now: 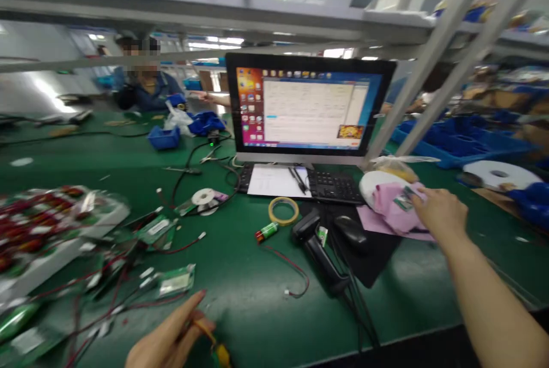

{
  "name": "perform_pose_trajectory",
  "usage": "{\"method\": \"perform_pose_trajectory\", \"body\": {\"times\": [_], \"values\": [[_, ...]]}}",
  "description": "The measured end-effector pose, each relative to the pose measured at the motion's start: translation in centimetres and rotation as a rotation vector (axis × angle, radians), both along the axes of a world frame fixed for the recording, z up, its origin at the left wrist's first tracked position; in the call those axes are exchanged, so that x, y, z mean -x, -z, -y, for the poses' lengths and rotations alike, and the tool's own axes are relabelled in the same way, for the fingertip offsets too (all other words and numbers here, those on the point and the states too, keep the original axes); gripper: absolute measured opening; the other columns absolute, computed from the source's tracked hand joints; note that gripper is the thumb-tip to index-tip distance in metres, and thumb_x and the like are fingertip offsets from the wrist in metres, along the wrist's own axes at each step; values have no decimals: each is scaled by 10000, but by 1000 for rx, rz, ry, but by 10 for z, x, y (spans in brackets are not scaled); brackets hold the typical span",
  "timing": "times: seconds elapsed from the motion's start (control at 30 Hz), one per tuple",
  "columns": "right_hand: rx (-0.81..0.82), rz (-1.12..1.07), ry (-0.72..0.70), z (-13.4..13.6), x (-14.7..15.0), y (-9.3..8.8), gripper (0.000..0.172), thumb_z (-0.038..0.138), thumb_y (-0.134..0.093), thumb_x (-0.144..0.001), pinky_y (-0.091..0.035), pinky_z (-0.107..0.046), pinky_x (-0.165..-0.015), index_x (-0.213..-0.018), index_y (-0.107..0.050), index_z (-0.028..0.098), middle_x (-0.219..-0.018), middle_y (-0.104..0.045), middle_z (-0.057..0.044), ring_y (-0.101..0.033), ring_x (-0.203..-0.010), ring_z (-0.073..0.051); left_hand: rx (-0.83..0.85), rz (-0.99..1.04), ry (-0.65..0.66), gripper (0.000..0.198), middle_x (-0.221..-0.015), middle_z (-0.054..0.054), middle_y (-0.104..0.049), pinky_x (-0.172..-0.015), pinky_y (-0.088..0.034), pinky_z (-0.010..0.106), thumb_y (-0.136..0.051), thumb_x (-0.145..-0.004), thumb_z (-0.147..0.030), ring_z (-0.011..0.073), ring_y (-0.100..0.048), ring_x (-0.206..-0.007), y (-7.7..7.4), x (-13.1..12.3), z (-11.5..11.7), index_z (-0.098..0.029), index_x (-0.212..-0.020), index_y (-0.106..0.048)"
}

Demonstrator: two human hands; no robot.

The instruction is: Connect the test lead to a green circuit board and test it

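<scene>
left hand (pixel 169 336): fingers pinched on a small yellow wired part (pixel 214 344) at the near edge of the green table (pixel 240 293) | right hand (pixel 440 213): fingers curled onto pink bags (pixel 392 205) right of the keyboard (pixel 332 185) | handling: bags look light, limp, slippery, best gripped by an edge; wired part light, likely delicate, hold by body, not wire

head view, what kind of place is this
Probably an electronics assembly line: a long green bench strewn with wired parts, a barcode scanner before a monitor, and another person working further along.
</scene>
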State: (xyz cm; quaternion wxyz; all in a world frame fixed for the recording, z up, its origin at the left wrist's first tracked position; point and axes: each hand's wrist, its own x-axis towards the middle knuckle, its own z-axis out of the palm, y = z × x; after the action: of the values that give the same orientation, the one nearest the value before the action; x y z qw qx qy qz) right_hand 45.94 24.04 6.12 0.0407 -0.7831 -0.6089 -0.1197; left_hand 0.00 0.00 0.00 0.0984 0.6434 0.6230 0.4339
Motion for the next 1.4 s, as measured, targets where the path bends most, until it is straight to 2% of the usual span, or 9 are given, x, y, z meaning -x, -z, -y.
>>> {"method": "perform_pose_trajectory", "body": {"times": [0.13, 0.27, 0.37, 0.43, 0.57, 0.8, 1.03, 1.23, 1.4], "values": [[-282, -218, -707, 15, 99, 8, 273, 312, -462, -845, -397, -402, -865, -991, -610, 135, -988, -603, -153, -534, -978, -261, -213, 30, -136, 142, -700, -13, -700, -597, -552, 168, -611, -750, -134, 120, -661, -618, -1, -11, 17, -208, -870, -629], [37, -475, -1232, 65, 229, 19, 202, 245, -485, -844, -430, -347, -850, -988, -599, 161, -998, -592, -90, -543, -946, -196, -399, -47, -163, 377, -892, 41, -699, -614, -586, 231, -573, -696, 49, 161, -664, -779, -1, -20, 31, -190, -982, -629], [340, -412, -1398, 98, 314, 29, 212, 236, -525, -831, -422, -337, -843, -1023, -587, 173, -1036, -582, -77, -534, -969, -193, -511, -108, -245, 445, -982, 51, -681, -608, -587, 225, -543, -681, 95, 159, -663, -783, -7, -20, 45, -175, -1027, -618], [416, -380, -1450, 113, 358, 38, 307, 303, -609, -778, -424, -336, -826, -1051, -575, 168, -1034, -581, -78, -535, -966, -207, -563, -132, -312, 405, -1013, 49, -660, -599, -580, 201, -557, -687, 77, 140, -663, -762, -15, -20, 52, -171, -998, -633], [496, -343, -1434, 127, 411, 56, 550, 350, -740, -638, -429, -372, -814, -1090, -544, 105, -1022, -583, -136, -537, -976, -269, -601, -92, -412, 322, -930, 18, -621, -570, -569, 192, -607, -688, 31, 116, -651, -729, -26, -18, 57, -193, -911, -662], [663, -393, -1282, 111, 392, 56, 389, 150, -717, -534, -429, -387, -823, -906, -610, 119, -947, -620, -149, -571, -936, -301, -619, -34, -334, 293, -808, 7, -641, -574, -564, 266, -666, -608, 71, 144, -626, -718, -12, -3, 51, -133, -818, -648], [767, -784, -890, 64, 354, 54, 81, 98, -540, -685, -504, -320, -721, -730, -516, 161, -736, -643, -56, -639, -767, -195, -523, 141, -214, 318, -802, 11, -611, -555, -555, 221, -573, -649, 122, 125, -606, -741, 0, -16, 31, -141, -819, -627], [760, -1147, -651, 90, 341, 71, 164, 155, -352, -858, -540, -239, -638, -703, -327, 202, -761, -650, -67, -664, -724, -120, -399, 152, -105, 302, -807, 12, -589, -570, -551, 174, -547, -686, 100, 97, -603, -716, 14, -24, 18, -152, -840, -612], [754, -1113, -628, 116, 334, 80, 120, 133, -398, -817, -495, -233, -460, -727, -356, 200, -619, -625, -5, -615, -486, -118, -168, 61, -165, 196, -886, 32, -583, -641, -557, 209, -575, -727, -15, 119, -611, -781, 28, -24, 1, -198, -772, -627]]}}
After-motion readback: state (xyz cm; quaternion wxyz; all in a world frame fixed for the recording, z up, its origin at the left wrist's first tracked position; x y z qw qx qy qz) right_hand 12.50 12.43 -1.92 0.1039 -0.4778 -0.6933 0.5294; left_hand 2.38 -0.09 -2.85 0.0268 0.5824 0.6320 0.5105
